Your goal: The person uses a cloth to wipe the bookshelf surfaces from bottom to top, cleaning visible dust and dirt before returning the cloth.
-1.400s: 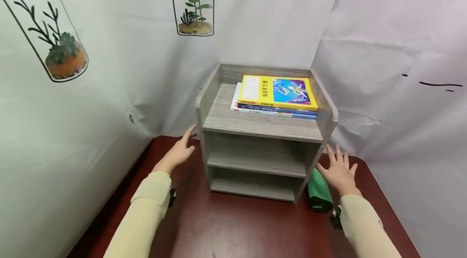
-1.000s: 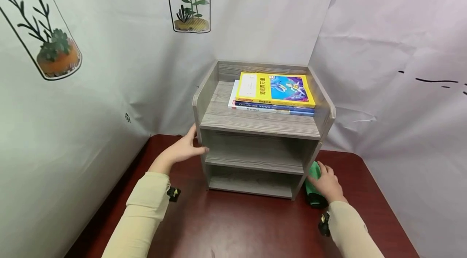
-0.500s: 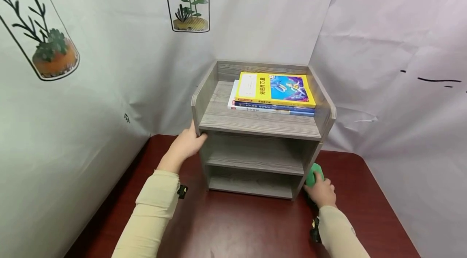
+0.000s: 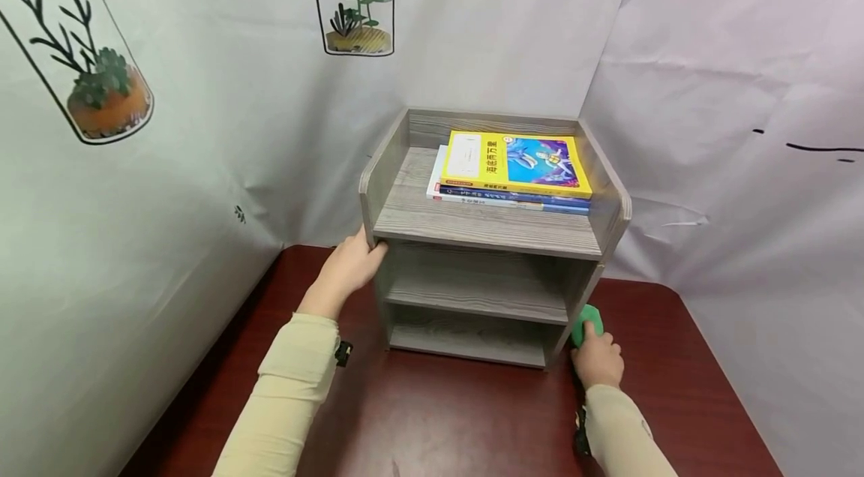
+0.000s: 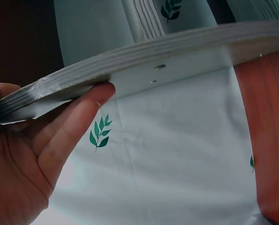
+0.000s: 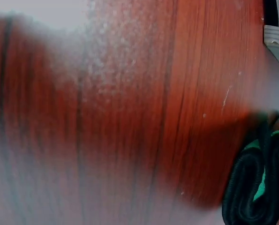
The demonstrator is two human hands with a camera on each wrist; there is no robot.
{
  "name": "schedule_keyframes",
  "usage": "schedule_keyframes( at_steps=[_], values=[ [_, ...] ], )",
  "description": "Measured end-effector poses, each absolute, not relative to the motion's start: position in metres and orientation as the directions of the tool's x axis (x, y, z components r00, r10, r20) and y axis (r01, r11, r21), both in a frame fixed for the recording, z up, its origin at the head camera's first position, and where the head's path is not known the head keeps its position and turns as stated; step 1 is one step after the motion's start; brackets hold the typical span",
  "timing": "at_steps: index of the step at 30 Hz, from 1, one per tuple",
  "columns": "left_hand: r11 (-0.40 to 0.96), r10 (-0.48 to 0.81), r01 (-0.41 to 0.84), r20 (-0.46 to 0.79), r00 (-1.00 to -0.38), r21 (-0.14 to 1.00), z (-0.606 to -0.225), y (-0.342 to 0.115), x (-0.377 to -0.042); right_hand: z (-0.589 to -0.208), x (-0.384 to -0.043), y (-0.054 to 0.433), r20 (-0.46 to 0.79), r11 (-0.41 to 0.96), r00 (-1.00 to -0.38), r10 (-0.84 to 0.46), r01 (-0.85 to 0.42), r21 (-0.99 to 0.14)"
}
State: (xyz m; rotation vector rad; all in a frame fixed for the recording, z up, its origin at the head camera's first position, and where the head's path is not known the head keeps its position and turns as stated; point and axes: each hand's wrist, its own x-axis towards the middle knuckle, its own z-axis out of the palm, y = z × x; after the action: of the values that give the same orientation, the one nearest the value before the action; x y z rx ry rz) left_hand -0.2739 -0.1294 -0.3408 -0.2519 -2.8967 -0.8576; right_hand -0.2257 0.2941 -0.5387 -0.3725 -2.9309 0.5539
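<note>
Clamping thumb and fingers of the left hand [image 4: 347, 265] around the left side panel [image 4: 383, 181] of the grey shelf unit [image 4: 472, 228], with books [image 4: 516, 164] stacked on top, and clasping the rolled green cloth [image 4: 589, 318] in the right hand [image 4: 598, 358], just beside the unit's lower right side.

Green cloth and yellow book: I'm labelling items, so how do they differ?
The green cloth is rolled up, while the yellow book lies flat and closed. The right hand holds the cloth; no hand touches the book. The cloth is beside the shelf, the book atop other books on it.
</note>
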Motion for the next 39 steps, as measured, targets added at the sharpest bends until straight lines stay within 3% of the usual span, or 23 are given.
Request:
schedule_keyframes(
  at_steps=[7, 12, 18, 26, 33, 39],
  values=[
    [0.85, 0.138, 0.192, 0.145, -0.98, 0.491, -0.34, -0.128, -0.275, -0.54, -0.219, 0.299, 0.131, 0.884, -0.947, 0.294, 0.218, -0.413],
    [0.851, 0.153, 0.201, 0.138, -0.979, 0.485, -0.342, -0.127, -0.275, -0.537, -0.211, 0.304, 0.14, 0.823, -0.932, 0.335, 0.217, -0.525],
    [0.857, 0.169, 0.219, 0.148, -0.974, 0.466, -0.343, -0.128, -0.277, -0.518, -0.206, 0.297, 0.108, 0.624, -0.888, 0.446, 0.223, -0.749],
    [0.856, 0.174, 0.228, 0.157, -0.972, 0.464, -0.342, -0.131, -0.28, -0.499, -0.195, 0.272, 0.159, 0.34, -0.789, 0.593, 0.066, -0.938],
    [0.857, 0.173, 0.228, 0.159, -0.972, 0.463, -0.343, -0.133, -0.281, -0.5, -0.176, 0.247, 0.368, 0.323, -0.671, 0.644, -0.198, -0.925],
    [0.855, 0.171, 0.225, 0.155, -0.973, 0.467, -0.343, -0.134, -0.281, -0.491, -0.155, 0.228, 0.622, 0.446, -0.586, 0.519, -0.435, -0.782]
  ],
)
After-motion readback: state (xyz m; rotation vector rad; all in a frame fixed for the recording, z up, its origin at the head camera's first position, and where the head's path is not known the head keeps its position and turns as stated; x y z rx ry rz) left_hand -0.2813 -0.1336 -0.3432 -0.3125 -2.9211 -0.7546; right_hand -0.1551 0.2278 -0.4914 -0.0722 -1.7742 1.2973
